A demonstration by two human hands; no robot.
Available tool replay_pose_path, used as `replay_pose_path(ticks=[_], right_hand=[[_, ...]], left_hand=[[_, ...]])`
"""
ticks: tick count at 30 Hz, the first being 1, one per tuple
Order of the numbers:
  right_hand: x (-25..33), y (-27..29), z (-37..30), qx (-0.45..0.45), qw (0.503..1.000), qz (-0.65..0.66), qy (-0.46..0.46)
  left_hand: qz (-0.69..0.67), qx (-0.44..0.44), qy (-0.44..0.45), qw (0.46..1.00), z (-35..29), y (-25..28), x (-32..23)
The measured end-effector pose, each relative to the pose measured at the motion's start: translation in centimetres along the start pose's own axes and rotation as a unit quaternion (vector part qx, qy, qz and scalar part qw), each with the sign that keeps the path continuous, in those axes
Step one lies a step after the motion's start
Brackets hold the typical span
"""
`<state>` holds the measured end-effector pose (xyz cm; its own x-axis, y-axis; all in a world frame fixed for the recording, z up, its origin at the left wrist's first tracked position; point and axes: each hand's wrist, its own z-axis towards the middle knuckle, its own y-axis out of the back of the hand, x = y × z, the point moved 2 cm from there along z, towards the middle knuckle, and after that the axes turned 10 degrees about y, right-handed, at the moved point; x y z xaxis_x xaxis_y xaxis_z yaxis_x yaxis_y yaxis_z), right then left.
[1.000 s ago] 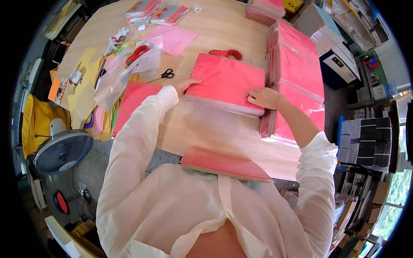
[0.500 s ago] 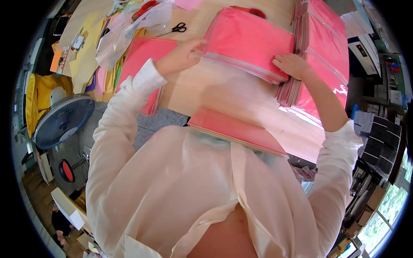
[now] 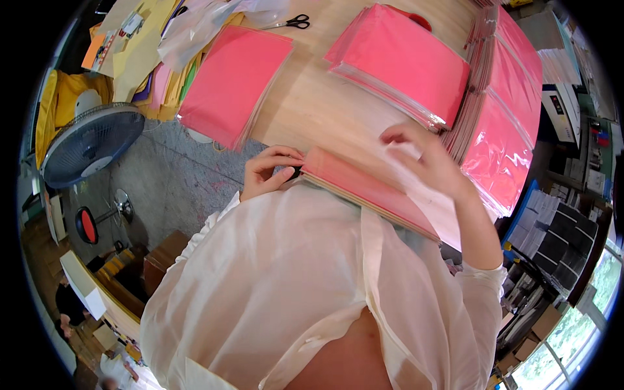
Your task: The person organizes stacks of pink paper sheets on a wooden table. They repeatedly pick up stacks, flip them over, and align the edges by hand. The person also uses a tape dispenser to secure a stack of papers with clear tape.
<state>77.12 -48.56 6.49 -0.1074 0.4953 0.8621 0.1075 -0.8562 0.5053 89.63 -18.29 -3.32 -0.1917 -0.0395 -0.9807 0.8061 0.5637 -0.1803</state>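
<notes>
The pink sheet stack (image 3: pixel 370 188) is sitting right at the table's (image 3: pixel 325 104) near edge against the person's body, long axis running left to right and sloping down toward the right. The left hand (image 3: pixel 270 172) is curling round its left end, pinching it. The right hand (image 3: pixel 426 159) is hovering half-open over a clear sleeve (image 3: pixel 416 162) on top, fingers spread; can't tell if it's gripping.

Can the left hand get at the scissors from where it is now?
Probably not without leaning. The left hand grips the corner of the pink stack at the table's near edge, while the scissors lie at the far side, beyond another pink sheet pile. Nothing blocks them.
</notes>
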Motion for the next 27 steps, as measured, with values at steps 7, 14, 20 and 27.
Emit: replay_pose_path(ticks=[7, 14, 20, 27], right_hand=[[1.6, -5.2, 0.6, 0.068, 0.994, 0.083, -0.008], [1.6, -7.2, 1.0, 0.000, 0.978, 0.181, -0.100], [0.6, -8.1, 0.2, -0.018, 0.975, 0.199, -0.097], [1.0, -8.3, 0.4, 0.011, 0.972, 0.197, -0.125]], left_hand=[[0.140, 0.037, -0.070, 0.987, 0.2, 0.1, -1.8], [0.105, 0.019, -0.051, 0.993, 0.8, -2.1, -1.4], [0.103, 0.003, -0.038, 0.994, 0.1, -1.9, -0.9], [0.167, -0.067, -0.052, 0.982, 0.7, -2.9, -0.3]])
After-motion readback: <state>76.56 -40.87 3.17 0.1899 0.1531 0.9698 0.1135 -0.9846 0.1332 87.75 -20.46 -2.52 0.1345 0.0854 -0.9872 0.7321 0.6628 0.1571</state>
